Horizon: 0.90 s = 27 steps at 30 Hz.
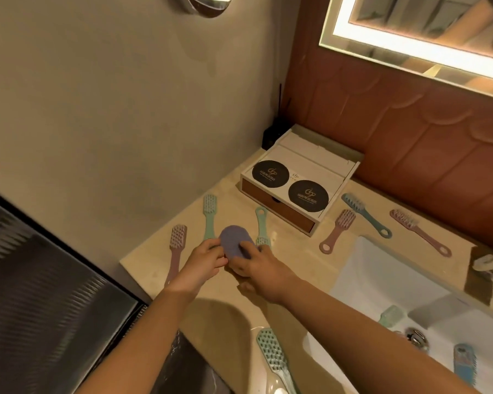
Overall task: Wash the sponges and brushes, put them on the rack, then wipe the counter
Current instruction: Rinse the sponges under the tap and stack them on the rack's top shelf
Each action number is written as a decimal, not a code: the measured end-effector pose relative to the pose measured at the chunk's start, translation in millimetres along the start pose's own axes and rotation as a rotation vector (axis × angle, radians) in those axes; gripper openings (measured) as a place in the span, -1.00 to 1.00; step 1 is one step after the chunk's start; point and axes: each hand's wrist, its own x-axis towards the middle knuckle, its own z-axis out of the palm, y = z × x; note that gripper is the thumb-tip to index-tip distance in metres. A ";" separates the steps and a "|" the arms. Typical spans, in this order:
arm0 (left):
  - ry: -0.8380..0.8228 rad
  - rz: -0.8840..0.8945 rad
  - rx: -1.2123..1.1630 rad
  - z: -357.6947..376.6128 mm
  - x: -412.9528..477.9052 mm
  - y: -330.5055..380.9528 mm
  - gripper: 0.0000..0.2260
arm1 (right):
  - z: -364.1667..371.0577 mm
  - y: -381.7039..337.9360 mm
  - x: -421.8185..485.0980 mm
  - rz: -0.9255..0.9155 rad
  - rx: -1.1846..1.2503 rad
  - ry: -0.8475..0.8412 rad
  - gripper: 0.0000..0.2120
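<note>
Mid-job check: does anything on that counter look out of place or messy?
Yes: brushes lie scattered at odd angles over the counter, and a green brush and a blue brush lie in the sink. Nothing looks broken.

Bathroom, hotel-style by the look of it. Evidence: white rectangular basin (382, 268) set into a beige stone counter (154, 260) on the right, chrome drain (417, 338) in its bottom. Backlit mirror (427, 21) on the far wall above red-brown scalloped tiles (410, 137). Far corner of the counter: white amenity box (305, 163) with a drawer, and two black logo discs (270, 174) on top. Chrome fixture (208, 2) on the plaster wall, top edge of view, type unclear. Long-handled brushes (209, 216) lie across the counter, and some are in the basin.
</note>
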 end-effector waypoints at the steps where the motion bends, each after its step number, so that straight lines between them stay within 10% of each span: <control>1: -0.004 0.007 0.009 0.0 -0.8 1.1 -0.76 | -0.9 1.3 -2.1 0.016 0.072 0.047 -0.58; 11: -0.116 0.357 0.214 23.3 -41.1 30.8 -0.86 | -30.3 10.1 -66.8 0.144 1.059 0.383 -0.85; 27: -0.362 0.032 -0.002 154.9 -96.6 31.8 -0.59 | -33.1 48.5 -193.7 0.522 1.569 0.512 -0.69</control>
